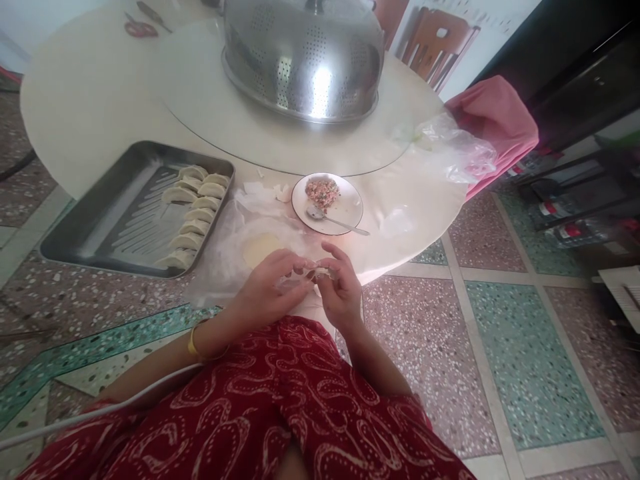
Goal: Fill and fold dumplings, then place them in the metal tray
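Note:
Close to the table's front edge, my left hand (274, 283) and my right hand (341, 283) meet with fingertips pinched on a dumpling (323, 272), mostly hidden by the fingers. Just beyond the left hand, round wrappers (261, 248) lie on a clear plastic bag (225, 250). A white plate (350, 208) with a dark rim holds a mound of minced filling (323, 192) and a metal spoon (340, 220). To the left, a grey metal tray (113, 220) carries folded dumplings (193, 227) in rows along its right side.
A large perforated steel dome cover (305, 67) stands on the glass turntable (200, 93). Red-handled scissors (141, 29) lie at the far left. A crumpled plastic bag (457, 147) and pink cloth (500, 127) are at the right edge. A white cable (100, 408) runs by my left forearm.

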Available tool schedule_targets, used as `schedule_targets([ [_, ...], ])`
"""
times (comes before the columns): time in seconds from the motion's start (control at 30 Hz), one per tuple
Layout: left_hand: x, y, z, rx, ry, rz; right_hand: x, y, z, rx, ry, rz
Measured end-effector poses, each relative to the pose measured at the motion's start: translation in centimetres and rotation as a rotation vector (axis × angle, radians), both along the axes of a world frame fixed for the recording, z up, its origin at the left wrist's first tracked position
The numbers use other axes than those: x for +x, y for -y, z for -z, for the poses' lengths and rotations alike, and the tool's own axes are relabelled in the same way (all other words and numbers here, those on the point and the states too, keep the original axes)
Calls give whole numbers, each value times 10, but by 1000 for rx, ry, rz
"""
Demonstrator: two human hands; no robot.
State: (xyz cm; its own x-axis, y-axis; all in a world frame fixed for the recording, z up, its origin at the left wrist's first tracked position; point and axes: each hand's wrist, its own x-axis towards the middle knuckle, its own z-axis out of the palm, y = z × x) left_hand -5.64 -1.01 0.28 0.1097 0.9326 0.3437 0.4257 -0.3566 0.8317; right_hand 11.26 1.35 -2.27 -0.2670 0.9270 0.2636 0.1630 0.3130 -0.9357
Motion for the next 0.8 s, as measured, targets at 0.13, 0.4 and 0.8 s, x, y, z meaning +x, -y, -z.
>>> schedule_targets([
  [0.13, 5, 3, 10, -10, -65, -119, -5, 0, -3, -22, -42, 61],
  [0.4, 9, -6, 8, 86, -58, -157, -11, 2, -2, -141, -115, 73],
  [0.8, 6, -9, 8, 102, -29, -165, -15, -2, -14, -474, -333, -58],
])
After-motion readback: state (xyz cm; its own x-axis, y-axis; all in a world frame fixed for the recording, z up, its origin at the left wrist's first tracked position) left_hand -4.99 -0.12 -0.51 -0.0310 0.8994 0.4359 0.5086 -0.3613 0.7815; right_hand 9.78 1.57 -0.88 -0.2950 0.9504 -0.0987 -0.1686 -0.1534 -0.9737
